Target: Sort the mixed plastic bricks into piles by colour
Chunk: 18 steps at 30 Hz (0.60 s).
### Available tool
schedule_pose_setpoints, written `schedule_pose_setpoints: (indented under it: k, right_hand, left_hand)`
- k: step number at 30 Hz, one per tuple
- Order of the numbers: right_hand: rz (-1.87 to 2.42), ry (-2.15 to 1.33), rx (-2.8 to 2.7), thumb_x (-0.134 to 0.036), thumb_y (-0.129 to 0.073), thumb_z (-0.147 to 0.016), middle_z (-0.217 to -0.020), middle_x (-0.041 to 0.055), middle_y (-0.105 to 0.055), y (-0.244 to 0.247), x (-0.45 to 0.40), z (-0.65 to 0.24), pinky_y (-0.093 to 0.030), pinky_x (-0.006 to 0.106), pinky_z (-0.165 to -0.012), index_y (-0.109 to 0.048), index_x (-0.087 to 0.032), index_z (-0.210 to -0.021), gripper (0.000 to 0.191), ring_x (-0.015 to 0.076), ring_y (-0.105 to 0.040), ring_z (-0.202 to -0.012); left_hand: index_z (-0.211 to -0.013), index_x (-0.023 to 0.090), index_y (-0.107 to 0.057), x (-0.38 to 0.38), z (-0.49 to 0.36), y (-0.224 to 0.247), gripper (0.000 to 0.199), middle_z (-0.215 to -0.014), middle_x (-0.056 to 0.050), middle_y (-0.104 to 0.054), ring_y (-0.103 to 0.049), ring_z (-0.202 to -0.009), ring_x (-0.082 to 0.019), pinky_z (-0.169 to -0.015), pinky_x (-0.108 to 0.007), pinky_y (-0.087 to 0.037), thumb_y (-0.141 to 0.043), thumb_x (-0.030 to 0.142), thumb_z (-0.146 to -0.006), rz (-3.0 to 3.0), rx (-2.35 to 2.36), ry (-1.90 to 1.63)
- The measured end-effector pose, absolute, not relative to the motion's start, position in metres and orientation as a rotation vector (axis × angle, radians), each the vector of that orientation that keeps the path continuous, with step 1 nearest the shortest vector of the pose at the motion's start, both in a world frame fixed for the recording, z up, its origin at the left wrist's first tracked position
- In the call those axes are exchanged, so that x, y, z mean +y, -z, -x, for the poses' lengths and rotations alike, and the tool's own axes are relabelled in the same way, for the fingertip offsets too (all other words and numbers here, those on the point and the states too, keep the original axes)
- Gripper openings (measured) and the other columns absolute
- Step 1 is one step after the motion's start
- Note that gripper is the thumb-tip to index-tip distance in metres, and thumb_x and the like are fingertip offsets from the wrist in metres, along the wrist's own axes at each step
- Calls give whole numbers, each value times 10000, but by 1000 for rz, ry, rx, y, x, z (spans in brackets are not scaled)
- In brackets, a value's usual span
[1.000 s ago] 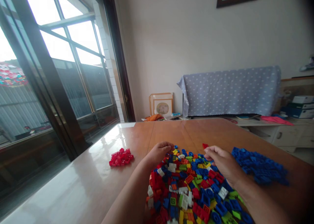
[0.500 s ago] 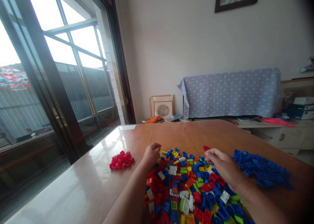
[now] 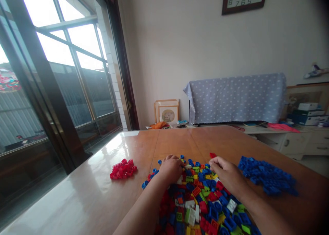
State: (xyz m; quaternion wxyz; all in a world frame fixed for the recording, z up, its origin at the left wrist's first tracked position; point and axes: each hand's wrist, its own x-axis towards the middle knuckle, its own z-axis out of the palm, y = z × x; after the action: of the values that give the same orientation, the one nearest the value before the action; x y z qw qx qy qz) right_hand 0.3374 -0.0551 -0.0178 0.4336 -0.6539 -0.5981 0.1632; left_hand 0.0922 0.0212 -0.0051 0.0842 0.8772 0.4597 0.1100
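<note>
A person's left hand point(image 3: 172, 169) covers the far-left part of a mixed heap of toy bricks point(image 3: 196, 190) on a glossy surface point(image 3: 87, 200), its fingers bent down, their grip hidden. At the heap's far-right edge, the right hand point(image 3: 223, 169) has its fingers drawn together, a red piece point(image 3: 212, 155) at their tips; whether gripped, one cannot tell. A red pile point(image 3: 123, 169) sits left, a blue pile point(image 3: 267, 176) right.

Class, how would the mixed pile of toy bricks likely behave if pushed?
The mixed pile would probably scatter, as its pieces look loose. Each looks like small molded plastic, so likely stiff and light. Some blue pieces look round, so those might roll.
</note>
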Motion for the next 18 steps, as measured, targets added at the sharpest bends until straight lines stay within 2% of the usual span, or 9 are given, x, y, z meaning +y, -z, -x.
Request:
schedule_pose_setpoints:
  k: [5,10,18]
  right_hand:
    - [1613,-396,-1467,-512,-486,-880,-788,13,-717,19,-55,-340,-434,274,-663,-655,-213,-857,344,203,-628,-750]
    - [1615,-350,-1567,-488,-471,-907,-721,-3,-684,12,-62,-328,-410,263,-626,-652,-219,-819,336,184,-597,-686]
    - [1589,-301,-1726,-476,-475,-926,-679,-21,-628,22,-63,-320,-384,257,-595,-651,-233,-837,313,169,-571,-642]
  left_hand:
    - [-1012,266,-729,22,-91,6,274,-1213,-63,-668,-529,-1201,-269,-1048,-387,-402,-507,248,-852,-2605,1445,-381]
    - [-988,263,-727,24,-92,10,248,-1187,-63,-672,-531,-1192,-262,-1046,-367,-401,-528,247,-840,-2629,1438,-395]
    - [-930,242,-701,19,-90,3,180,-1058,-72,-686,-560,-1087,-258,-916,-329,-456,-573,269,-807,-2671,1437,-393]
